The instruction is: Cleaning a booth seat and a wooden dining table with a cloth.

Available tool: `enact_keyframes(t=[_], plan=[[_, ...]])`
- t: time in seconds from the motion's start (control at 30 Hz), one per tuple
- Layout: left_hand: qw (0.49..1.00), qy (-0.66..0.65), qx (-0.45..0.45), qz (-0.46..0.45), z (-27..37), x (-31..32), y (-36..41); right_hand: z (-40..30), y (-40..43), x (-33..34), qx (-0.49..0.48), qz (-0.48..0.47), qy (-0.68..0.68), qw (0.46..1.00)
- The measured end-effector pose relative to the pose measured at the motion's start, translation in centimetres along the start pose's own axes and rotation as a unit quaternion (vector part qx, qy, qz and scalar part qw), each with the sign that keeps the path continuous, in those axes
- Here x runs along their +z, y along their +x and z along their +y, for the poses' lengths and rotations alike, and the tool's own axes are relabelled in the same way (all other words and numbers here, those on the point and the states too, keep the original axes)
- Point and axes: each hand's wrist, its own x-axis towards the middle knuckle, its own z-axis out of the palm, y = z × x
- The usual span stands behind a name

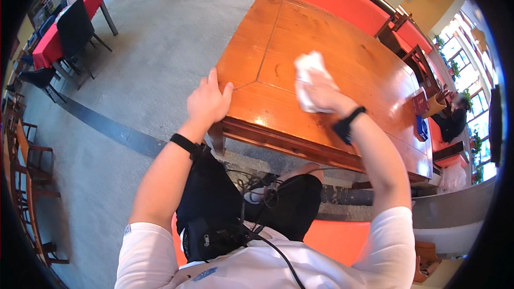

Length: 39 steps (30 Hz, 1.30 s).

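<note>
A glossy wooden table (297, 36) stands before me, with seam lines across its top. My right hand (323, 94) presses a white cloth (311, 64) flat on the tabletop, near the middle of the close side; the hand is slightly blurred. At the table's left corner, my left hand (209, 98) rests against the edge with its fingers apart and holds nothing. Each wrist wears a black band.
A box of utensils (435, 105), a dark red box (419, 101) and a blue packet (422, 128) sit at the table's right end. Red benches (337, 0) flank the table. Cables (271, 194) hang over my lap. A person (453, 118) sits beyond, at right.
</note>
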Motion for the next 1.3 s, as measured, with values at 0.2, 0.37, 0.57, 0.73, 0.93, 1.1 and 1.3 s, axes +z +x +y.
enact_keyframes(t=[0.2,0.37,0.57,0.73,0.93,1.1,1.3], plan=[[1.0,-0.024,0.012,-0.011,0.1,1.0,0.9,-9.4,2.4,3.9,-0.15,0.066,-0.023,0.986],[1.0,-0.021,0.02,0.006,-1.2,1.0,0.4,-1.4,-1.6,3.5,-0.182,0.047,0.008,0.982],[0.999,-0.007,0.046,0.012,0.0,0.9,-0.4,25.6,-14.0,4.9,0.174,0.22,0.092,0.955],[0.999,0.029,0.017,0.021,0.8,0.6,-0.3,30.9,-18.6,6.0,0.381,0.214,-0.049,0.898],[0.999,0.023,0.024,0.043,0.6,1.1,-0.1,18.5,-15.7,5.6,0.22,0.21,-0.062,0.951],[0.998,0.016,0.045,0.039,-1.1,1.2,-0.1,5.4,-17.9,8.0,0.025,0.25,-0.048,0.967],[0.998,0.016,0.06,0.021,-0.8,1.2,-0.3,10.1,-20.8,8.0,0.133,0.312,0.05,0.94]])
